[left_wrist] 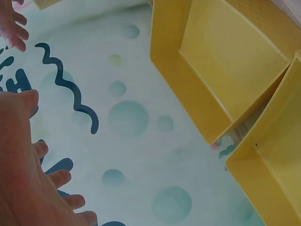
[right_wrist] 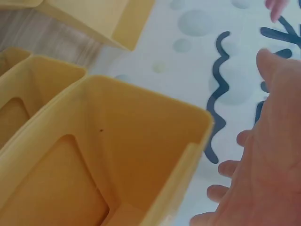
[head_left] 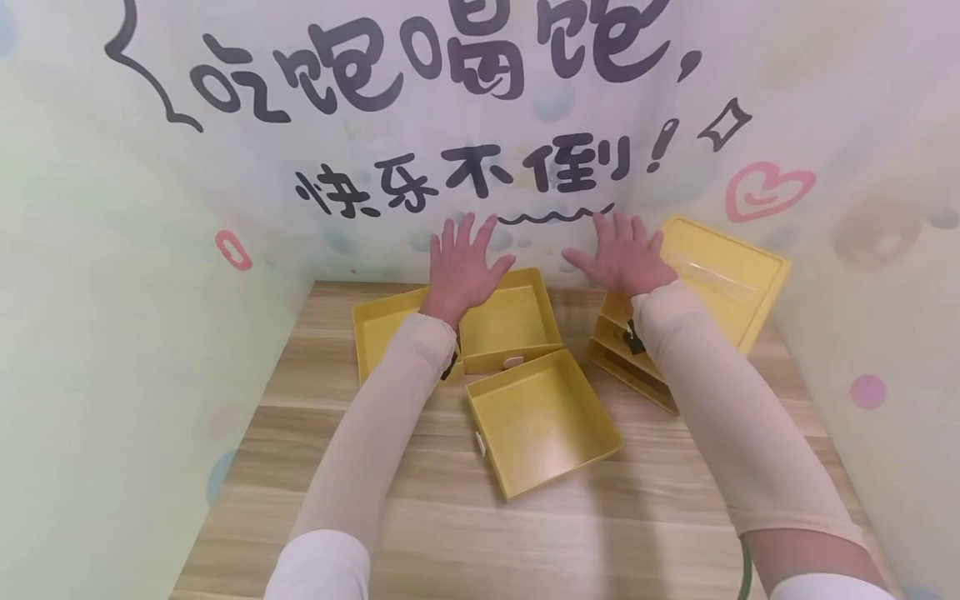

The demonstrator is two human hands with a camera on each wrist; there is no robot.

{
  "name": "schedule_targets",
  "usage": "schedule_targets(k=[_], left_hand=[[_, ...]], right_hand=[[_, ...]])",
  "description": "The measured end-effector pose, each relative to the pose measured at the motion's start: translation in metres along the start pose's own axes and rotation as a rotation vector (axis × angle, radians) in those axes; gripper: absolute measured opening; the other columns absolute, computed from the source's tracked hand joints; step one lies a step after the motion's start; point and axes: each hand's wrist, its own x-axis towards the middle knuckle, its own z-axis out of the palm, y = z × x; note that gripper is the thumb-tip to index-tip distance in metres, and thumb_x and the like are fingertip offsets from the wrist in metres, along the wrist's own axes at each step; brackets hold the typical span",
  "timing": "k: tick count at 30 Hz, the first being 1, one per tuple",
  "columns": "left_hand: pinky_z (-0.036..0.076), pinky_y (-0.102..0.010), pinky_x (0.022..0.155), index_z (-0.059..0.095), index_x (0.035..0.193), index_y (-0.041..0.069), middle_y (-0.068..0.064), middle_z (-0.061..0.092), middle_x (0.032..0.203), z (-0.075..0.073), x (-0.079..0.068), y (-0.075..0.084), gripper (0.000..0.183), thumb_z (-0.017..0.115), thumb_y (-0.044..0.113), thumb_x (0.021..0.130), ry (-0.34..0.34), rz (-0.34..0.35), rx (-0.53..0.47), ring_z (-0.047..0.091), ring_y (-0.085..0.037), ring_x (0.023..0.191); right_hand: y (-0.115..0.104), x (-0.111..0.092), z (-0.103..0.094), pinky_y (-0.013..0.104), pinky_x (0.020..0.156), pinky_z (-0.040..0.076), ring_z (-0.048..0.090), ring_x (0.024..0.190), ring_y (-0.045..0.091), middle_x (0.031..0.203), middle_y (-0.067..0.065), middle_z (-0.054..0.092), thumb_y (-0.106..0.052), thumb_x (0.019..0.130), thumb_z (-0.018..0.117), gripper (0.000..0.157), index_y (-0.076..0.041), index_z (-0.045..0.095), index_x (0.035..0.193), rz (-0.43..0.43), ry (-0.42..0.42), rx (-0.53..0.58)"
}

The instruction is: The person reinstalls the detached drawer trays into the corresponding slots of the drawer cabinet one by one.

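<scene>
My left hand is held up with its fingers spread, above the yellow drawers at the back of the table, and holds nothing. My right hand is likewise raised with fingers spread, just left of the yellow drawer cabinet. That cabinet stands turned, with open slots facing left; my forearm hides part of it. A front drawer lies on the table, its hollow side up. Behind it sit a second drawer and a left drawer, partly covered by my left arm.
A wood-grain table carries everything. Behind it rises a printed wall with dark lettering, and pale side walls close in left and right. A thin green cord shows beside my right forearm.
</scene>
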Motion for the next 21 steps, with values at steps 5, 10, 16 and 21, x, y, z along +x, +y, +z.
schedule_targets(k=[5,10,16,21], left_hand=[[0.024,-0.052,0.117,0.012,0.153,0.028,-0.006,0.018,0.159,-0.003,-0.005,0.003,0.077,0.038,0.066,0.091,0.015,-0.004,-0.048,0.013,-0.036,0.146],[0.035,-0.050,0.108,0.022,0.151,0.019,-0.007,0.032,0.150,-0.006,-0.010,0.004,0.077,0.037,0.065,0.091,0.025,0.016,-0.031,0.027,-0.031,0.138],[0.039,-0.045,0.097,0.033,0.145,0.016,-0.008,0.040,0.136,-0.009,-0.025,0.002,0.074,0.037,0.066,0.091,0.025,0.000,-0.044,0.035,-0.030,0.122],[0.039,-0.041,0.089,0.040,0.138,0.010,-0.011,0.043,0.121,-0.005,-0.040,0.001,0.069,0.041,0.062,0.092,0.042,0.026,-0.062,0.035,-0.029,0.108]], right_hand=[[0.003,-0.004,-0.009,0.072,0.111,0.009,0.004,0.143,0.050,0.159,0.024,0.000,-0.077,0.088,0.021,0.097,-0.008,0.002,0.153,0.048,-0.008,0.082],[0.014,-0.010,-0.028,0.069,0.113,0.009,0.003,0.143,0.051,0.158,0.028,-0.002,-0.074,0.089,0.020,0.097,-0.004,-0.002,0.152,0.061,-0.058,0.110],[0.042,-0.020,-0.053,0.071,0.111,0.008,0.001,0.138,0.059,0.155,0.034,-0.005,-0.076,0.088,0.015,0.101,0.000,-0.006,0.151,0.062,-0.117,0.134],[0.073,-0.029,-0.068,0.074,0.108,0.010,0.001,0.138,0.059,0.153,0.036,-0.006,-0.077,0.087,0.014,0.104,0.003,-0.009,0.150,0.108,-0.148,0.126]])
